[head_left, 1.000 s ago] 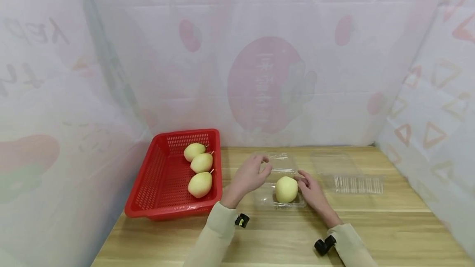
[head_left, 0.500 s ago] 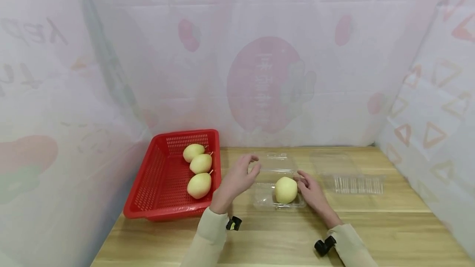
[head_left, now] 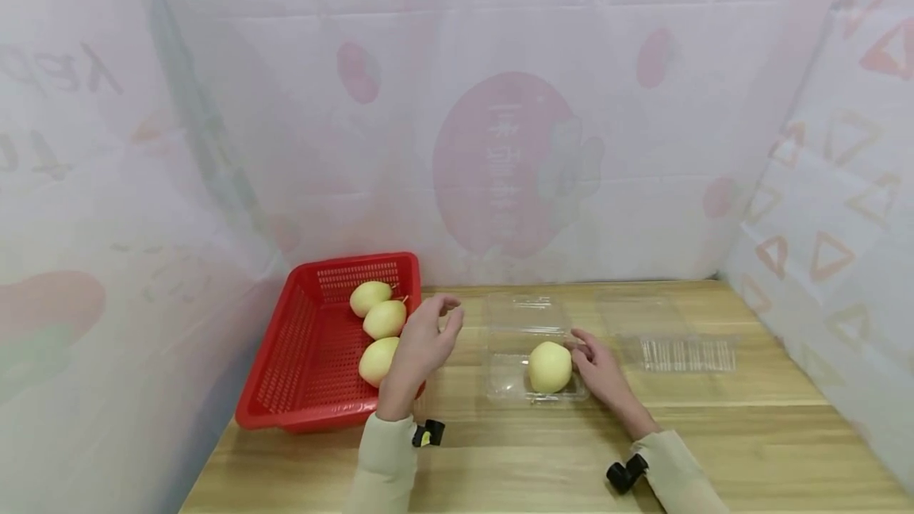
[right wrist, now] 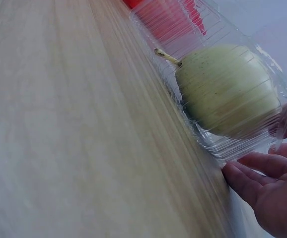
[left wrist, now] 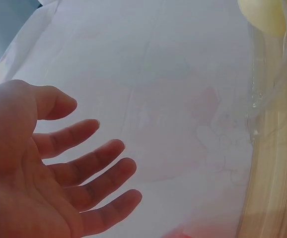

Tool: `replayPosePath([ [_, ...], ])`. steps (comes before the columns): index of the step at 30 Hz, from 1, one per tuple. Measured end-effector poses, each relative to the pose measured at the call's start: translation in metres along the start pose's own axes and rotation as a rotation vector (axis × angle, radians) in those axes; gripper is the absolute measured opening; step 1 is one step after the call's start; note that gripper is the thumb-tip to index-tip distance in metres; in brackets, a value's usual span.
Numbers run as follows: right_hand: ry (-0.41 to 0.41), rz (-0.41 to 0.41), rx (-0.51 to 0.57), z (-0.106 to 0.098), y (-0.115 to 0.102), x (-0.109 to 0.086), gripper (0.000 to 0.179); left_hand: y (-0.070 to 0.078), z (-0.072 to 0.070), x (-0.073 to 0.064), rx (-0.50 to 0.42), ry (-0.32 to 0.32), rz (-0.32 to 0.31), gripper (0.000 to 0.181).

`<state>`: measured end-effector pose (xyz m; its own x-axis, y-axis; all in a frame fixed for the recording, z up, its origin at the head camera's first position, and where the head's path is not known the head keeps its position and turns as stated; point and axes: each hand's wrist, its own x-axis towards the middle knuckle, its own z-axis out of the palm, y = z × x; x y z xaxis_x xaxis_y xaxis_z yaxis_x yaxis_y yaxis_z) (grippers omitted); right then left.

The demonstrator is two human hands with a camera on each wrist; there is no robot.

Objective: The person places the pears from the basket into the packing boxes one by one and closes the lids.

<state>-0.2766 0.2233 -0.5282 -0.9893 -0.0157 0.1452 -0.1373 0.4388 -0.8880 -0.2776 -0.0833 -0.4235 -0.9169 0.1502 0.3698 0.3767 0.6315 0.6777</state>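
My left hand (head_left: pixel 423 343) is raised beside the red basket's right rim, overlapping it in the head view. Its fingers are spread and loosely bent, and the palm holds nothing in the left wrist view. Several pale yellow pears (head_left: pixel 384 319) are in the basket (head_left: pixel 286 371), the nearest one partly hidden behind this hand. Another pear (head_left: pixel 550 367) lies in the right half of an open clear plastic clamshell box (head_left: pixel 508 383), its stem (right wrist: pixel 167 57) showing through the ribbed wall. My right hand (head_left: pixel 605 375) holds the box's right edge, its fingers (right wrist: pixel 243 181) at the wall.
The clamshell's raised-back lid (head_left: pixel 528 312) lies behind its base. A second open clear clamshell box (head_left: pixel 689 355) is to the right on the wooden table (head_left: pixel 543 458). White printed cloth (head_left: pixel 321 141) encloses the back and sides.
My left hand has moved left, away from the pear in the clamshell and over to the basket's right side. The right hand stays at the clamshell's edge.
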Motion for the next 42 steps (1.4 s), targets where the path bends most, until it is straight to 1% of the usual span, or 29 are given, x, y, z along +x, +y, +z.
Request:
replayPosePath([
  [2, -0.006, 0.005, -0.009, -0.001, -0.01, -0.004, 0.047, -0.003, -0.004, 0.0, 0.004, 0.008, 0.004, 0.029],
  [5, -0.003, 0.004, -0.024, -0.001, -0.013, -0.006, 0.046, -0.007, -0.01, -0.001, 0.0, 0.018, 0.0, 0.028],
  [7, 0.0, 0.009, -0.014, -0.001, -0.008, -0.004, 0.046, -0.009, -0.013, -0.001, -0.009, 0.024, -0.014, 0.028],
  [11, 0.01, 0.011, -0.007, 0.001, 0.012, 0.003, 0.047, -0.014, -0.019, -0.001, -0.012, 0.025, -0.052, 0.029],
  [14, 0.018, 0.009, -0.031, 0.001, 0.023, 0.006, 0.047, -0.016, -0.022, 0.0, -0.016, 0.02, -0.074, 0.03],
  [18, 0.031, -0.007, -0.032, 0.002, 0.026, 0.008, 0.047, -0.02, -0.024, -0.001, -0.022, 0.016, -0.091, 0.031],
  [21, 0.036, -0.011, -0.024, 0.002, 0.026, 0.008, 0.048, -0.026, -0.025, -0.001, 0.001, 0.008, -0.112, 0.032],
  [25, 0.035, -0.009, -0.036, 0.003, 0.025, 0.008, 0.048, -0.036, -0.028, -0.003, 0.026, 0.005, -0.166, 0.031],
  [31, 0.02, -0.005, -0.038, 0.003, 0.021, 0.008, 0.047, -0.047, -0.033, -0.006, 0.028, -0.008, -0.263, 0.031],
  [36, 0.013, -0.007, -0.043, 0.003, 0.019, 0.007, 0.047, -0.054, -0.036, -0.006, 0.041, -0.017, -0.299, 0.032],
  [42, 0.022, -0.019, -0.043, 0.005, 0.022, 0.009, 0.048, -0.062, -0.037, -0.006, 0.065, -0.023, -0.336, 0.036],
])
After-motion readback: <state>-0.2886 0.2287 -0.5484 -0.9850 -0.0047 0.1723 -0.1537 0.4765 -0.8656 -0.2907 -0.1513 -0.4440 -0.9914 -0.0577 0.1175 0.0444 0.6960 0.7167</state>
